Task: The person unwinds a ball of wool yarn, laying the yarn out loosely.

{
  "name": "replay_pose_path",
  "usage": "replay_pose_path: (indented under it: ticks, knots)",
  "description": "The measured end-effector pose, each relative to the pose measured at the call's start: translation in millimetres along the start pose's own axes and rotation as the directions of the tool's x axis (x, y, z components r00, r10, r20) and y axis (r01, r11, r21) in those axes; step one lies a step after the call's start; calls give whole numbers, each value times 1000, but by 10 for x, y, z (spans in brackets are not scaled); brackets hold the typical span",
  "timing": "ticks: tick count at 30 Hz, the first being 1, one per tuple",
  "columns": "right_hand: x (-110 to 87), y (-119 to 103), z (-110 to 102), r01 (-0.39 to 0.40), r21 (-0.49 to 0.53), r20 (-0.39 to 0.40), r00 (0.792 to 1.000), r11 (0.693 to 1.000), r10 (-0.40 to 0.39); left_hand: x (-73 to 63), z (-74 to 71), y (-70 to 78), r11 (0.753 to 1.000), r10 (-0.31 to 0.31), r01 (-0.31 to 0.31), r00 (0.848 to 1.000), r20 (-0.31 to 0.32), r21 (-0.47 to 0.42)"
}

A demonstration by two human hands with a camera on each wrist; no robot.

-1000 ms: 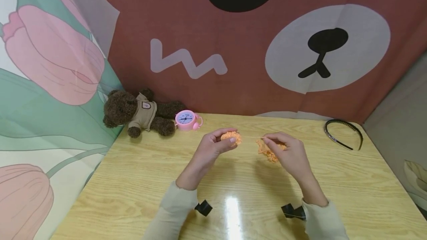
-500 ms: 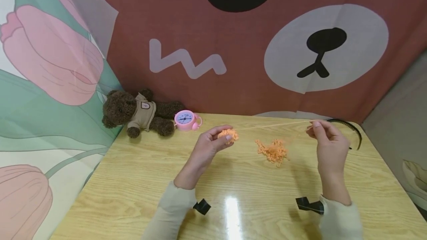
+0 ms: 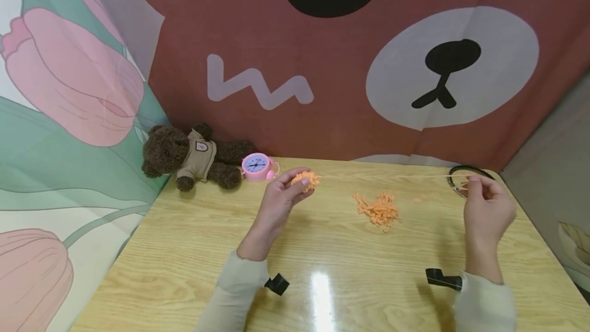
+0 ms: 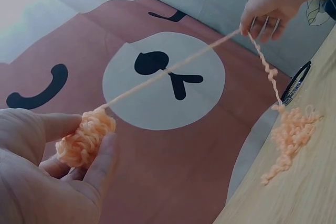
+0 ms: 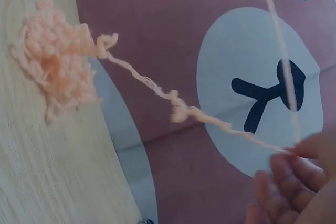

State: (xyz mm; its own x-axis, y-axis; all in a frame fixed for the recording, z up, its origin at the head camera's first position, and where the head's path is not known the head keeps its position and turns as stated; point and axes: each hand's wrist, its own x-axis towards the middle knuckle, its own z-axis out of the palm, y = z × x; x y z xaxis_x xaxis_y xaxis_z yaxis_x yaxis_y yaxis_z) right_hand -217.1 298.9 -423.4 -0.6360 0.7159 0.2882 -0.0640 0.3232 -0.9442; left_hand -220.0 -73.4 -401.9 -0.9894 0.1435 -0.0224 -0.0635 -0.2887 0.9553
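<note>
In the head view my left hand [image 3: 278, 199] grips a small orange crocheted piece [image 3: 306, 181] between thumb and fingers. From its top a strand of orange yarn [image 4: 173, 69] runs taut to my right hand [image 3: 489, 209], which pinches it between thumb and forefinger. Past that pinch, the yarn hangs kinked and drops to a loose crinkled pile of orange yarn [image 3: 380, 211] on the table, as both wrist views show. The right hand is at the table's right side, in front of a black headband [image 3: 461, 173] that it partly covers.
A brown teddy bear [image 3: 193, 155] in a tan shirt lies at the table's back left. Beside its feet stands a pink alarm clock [image 3: 256, 166]. Behind the wooden table [image 3: 184, 270] hangs a brown bear-print cloth [image 3: 336, 86].
My right hand has moved far to the right from above the yarn pile, drawing the strand out long. My left hand has shifted slightly left with the crocheted piece.
</note>
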Motion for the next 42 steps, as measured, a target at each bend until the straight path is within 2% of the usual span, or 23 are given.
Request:
replay_pose_path:
  ticks: [2, 4, 6, 7, 9, 11, 12, 15, 18, 20, 23, 25, 27, 28, 31, 35, 39, 42]
  knots:
    - [-13, 4, 13, 25, -111, 57, 998, 994, -18, 4, 6, -4, 1000, -6, 6, 1000, 18, 10]
    - [-47, 4, 45, 81, -227, 147, 988, 971, -48, 3, 22, -8, 1000, -13, 12, 999, 38, 20]
    - [-89, 3, 80, 185, -307, 285, 954, 933, -96, 2, 42, -20, 999, -14, 13, 998, 58, 29]
    - [-116, 1, 104, 249, -323, 359, 925, 913, -125, 1, 54, -27, 999, -14, 12, 998, 65, 33]
    - [-188, -16, 152, 366, -317, 493, 852, 875, -178, -10, 77, -43, 999, -18, 15, 997, 78, 42]
    - [-284, -53, 212, 454, -266, 600, 768, 850, -223, -22, 99, -65, 998, -26, 21, 995, 92, 52]
    - [-343, -82, 250, 480, -235, 635, 734, 845, -240, -27, 109, -77, 998, -32, 26, 995, 99, 59]
    - [-534, -181, 376, 513, -141, 691, 663, 847, -286, -33, 142, -106, 997, -43, 35, 991, 124, 62]
    - [-738, -278, 483, 513, -48, 738, 597, 857, -316, -38, 163, -125, 997, -44, 34, 986, 160, 64]
    - [-872, -338, 539, 503, 20, 768, 545, 864, -335, -44, 169, -135, 997, -43, 31, 982, 183, 68]
    - [-1041, -400, 607, 508, 89, 808, 466, 857, -360, -53, 163, -157, 995, -42, 22, 977, 210, 92]
    - [-1120, -421, 639, 528, 118, 813, 436, 841, -387, -60, 157, -175, 994, -43, 20, 974, 223, 105]
    - [-1165, -422, 658, 554, 122, 797, 440, 824, -414, -68, 152, -192, 993, -45, 19, 972, 231, 113]
    - [-1173, -425, 660, 562, 123, 781, 454, 818, -429, -69, 151, -194, 993, -46, 20, 972, 233, 114]
    - [-1142, -426, 642, 573, 129, 723, 504, 809, -473, -71, 156, -186, 994, -41, 17, 973, 227, 104]
    - [-1006, -406, 585, 565, 137, 643, 574, 813, -507, -59, 158, -162, 995, -36, 15, 977, 212, 101]
    - [-823, -360, 493, 531, 98, 552, 675, 842, -490, -46, 135, -150, 994, -30, 9, 982, 187, 110]
    - [-700, -302, 401, 483, 28, 502, 751, 875, -430, -52, 90, -160, 993, -32, 13, 987, 160, 118]
